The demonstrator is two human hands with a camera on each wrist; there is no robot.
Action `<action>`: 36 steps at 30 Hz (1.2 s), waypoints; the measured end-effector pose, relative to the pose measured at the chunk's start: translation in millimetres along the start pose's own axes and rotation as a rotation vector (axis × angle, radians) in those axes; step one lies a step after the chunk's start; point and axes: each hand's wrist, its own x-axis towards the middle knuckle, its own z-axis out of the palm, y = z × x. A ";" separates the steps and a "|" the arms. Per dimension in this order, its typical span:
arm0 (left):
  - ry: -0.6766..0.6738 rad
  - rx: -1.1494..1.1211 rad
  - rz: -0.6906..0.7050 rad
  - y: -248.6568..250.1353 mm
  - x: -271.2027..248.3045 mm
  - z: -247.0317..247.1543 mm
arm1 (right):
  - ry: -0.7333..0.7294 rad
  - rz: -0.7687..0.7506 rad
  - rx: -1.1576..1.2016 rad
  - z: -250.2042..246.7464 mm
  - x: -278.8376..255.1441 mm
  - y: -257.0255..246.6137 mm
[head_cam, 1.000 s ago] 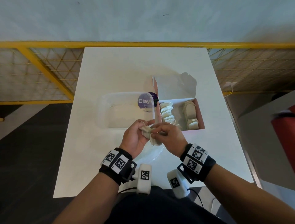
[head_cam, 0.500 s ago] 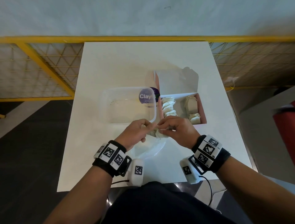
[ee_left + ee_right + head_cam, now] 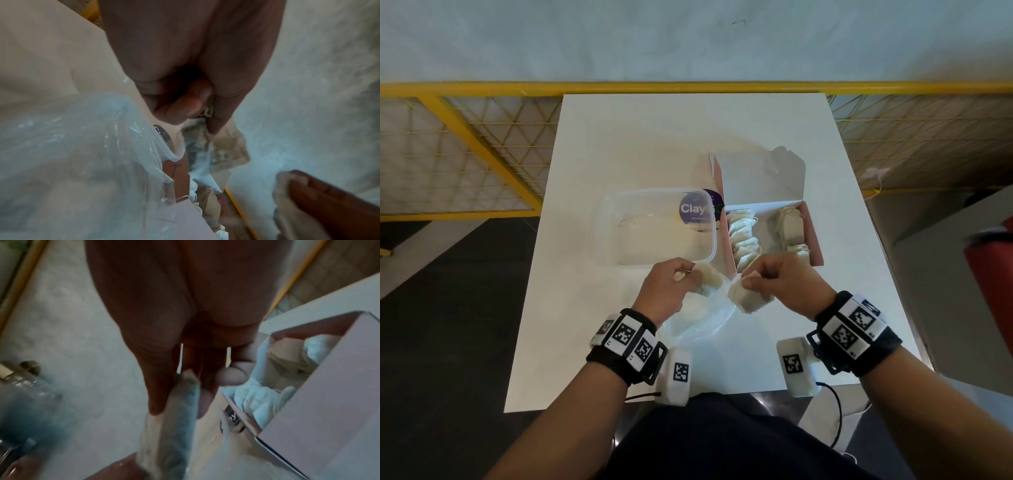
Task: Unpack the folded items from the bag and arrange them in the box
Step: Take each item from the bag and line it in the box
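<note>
My left hand (image 3: 671,284) pinches one folded item (image 3: 709,283). My right hand (image 3: 787,281) grips another folded item (image 3: 744,296), near the box (image 3: 813,236).

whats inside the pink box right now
The open pink cardboard box holds two rows of folded cream items: a left row and a right row, with bare floor between. The right hand covers the near ends, so nothing there can be seen.
</note>
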 end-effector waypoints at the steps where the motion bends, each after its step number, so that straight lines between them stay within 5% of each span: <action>1: 0.023 0.045 0.011 0.3 0.4 0.4 | -0.059 -0.009 -0.032 1.1 -2.9 -3.3; 5: 0.081 0.115 0.035 1.8 3.3 4.7 | -0.201 -0.026 0.039 12.6 -8.3 -13.0; 8: -0.008 0.006 0.055 4.1 2.9 10.6 | 0.000 -0.100 0.055 25.3 -2.4 -11.0; 11: -0.139 -0.160 0.056 7.5 -3.0 15.6 | 0.172 -0.013 0.362 32.2 2.1 -10.8; 15: -0.223 -0.313 0.043 9.1 -8.5 19.5 | 0.202 0.081 0.575 31.2 1.5 -13.0; 26: -0.326 -0.239 0.093 14.4 -13.2 26.0 | 0.282 0.130 0.513 30.9 6.8 -3.6; 29: -0.212 -0.102 0.084 11.1 -7.6 30.7 | 0.276 0.147 0.445 30.1 9.1 1.8; 32: -0.154 0.008 0.083 8.5 -3.6 31.3 | 0.259 0.056 0.011 17.6 7.8 1.9; 36: -0.217 0.121 0.132 10.5 1.1 35.7 | 0.037 -0.054 -0.292 4.5 9.1 2.2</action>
